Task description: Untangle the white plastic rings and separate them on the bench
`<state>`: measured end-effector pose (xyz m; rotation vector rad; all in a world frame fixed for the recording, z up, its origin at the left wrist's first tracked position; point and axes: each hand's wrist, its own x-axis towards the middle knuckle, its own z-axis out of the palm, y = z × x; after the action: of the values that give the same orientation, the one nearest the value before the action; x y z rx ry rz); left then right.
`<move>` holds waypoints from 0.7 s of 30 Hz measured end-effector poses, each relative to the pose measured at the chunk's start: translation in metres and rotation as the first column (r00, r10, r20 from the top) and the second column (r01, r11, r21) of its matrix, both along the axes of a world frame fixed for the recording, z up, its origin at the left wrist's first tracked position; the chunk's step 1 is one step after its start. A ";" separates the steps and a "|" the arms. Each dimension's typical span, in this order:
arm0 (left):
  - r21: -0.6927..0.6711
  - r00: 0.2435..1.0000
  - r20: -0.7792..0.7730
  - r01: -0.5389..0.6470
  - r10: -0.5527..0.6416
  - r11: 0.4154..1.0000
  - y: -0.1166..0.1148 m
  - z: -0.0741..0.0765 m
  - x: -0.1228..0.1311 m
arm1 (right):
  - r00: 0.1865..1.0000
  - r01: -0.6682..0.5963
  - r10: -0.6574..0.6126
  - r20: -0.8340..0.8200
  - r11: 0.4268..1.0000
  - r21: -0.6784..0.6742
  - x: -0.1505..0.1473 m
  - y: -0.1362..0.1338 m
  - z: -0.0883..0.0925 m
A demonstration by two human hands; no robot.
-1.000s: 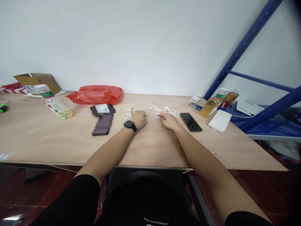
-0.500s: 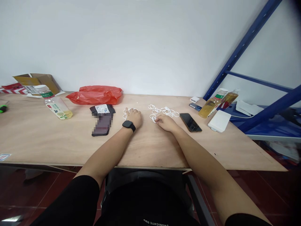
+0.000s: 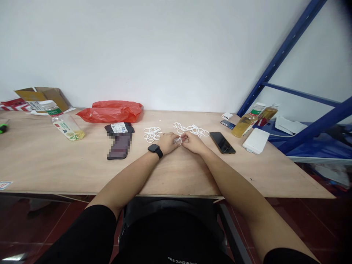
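Note:
My left hand [image 3: 169, 143], with a black watch on its wrist, meets my right hand [image 3: 191, 142] low over the table. Between their fingertips is a white ring [image 3: 178, 140], partly covered by the fingers. Both hands are closed around its edges. Left of my left hand lies a cluster of white rings [image 3: 152, 130]. A second group of white rings [image 3: 194, 129] is spread just beyond my right hand, some of them overlapping.
A phone [image 3: 222, 142] lies to the right, near a white case [image 3: 256, 140] and a bottle of yellow drink [image 3: 244, 124]. Leftward are a red plastic bag [image 3: 112, 112], a dark package [image 3: 120, 145] and another bottle [image 3: 66, 124]. Blue shelving [image 3: 286, 47] stands at right.
My left hand has left the cluster on the left and moved right to join my right hand at the white ring. My right hand has stayed nearly in place.

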<state>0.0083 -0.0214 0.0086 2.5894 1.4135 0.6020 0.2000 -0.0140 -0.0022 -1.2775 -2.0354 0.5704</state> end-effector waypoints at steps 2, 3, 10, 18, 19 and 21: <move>-0.020 0.995 0.094 0.017 -0.015 1.000 0.002 -0.002 0.000 | 0.996 0.034 -0.037 -0.082 0.999 -0.037 -0.001 0.002 -0.002; -0.026 0.991 0.130 0.026 -0.023 0.999 0.003 -0.003 0.000 | 0.992 0.040 -0.047 -0.114 0.998 -0.057 -0.001 0.003 -0.003; -0.040 0.975 0.221 0.014 -0.005 0.999 0.000 0.001 0.001 | 0.952 -0.003 -0.043 -0.302 0.989 -0.150 0.001 0.011 -0.011; -0.065 0.947 0.321 0.029 -0.006 0.997 0.002 0.000 0.000 | 0.913 -0.046 -0.030 -0.407 0.983 -0.176 0.000 0.009 -0.009; -0.077 0.941 0.339 0.030 -0.002 0.997 0.003 -0.001 0.000 | 0.906 -0.051 -0.031 -0.422 0.982 -0.183 0.000 0.008 -0.008; -0.106 0.928 0.373 0.024 0.017 0.994 0.004 -0.002 0.000 | 0.898 -0.058 -0.038 -0.438 0.977 -0.205 -0.001 0.006 -0.006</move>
<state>0.0086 -0.0178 0.0062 2.2379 1.2746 0.9311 0.1985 -0.0078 -0.0077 -1.1290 -1.6335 1.0088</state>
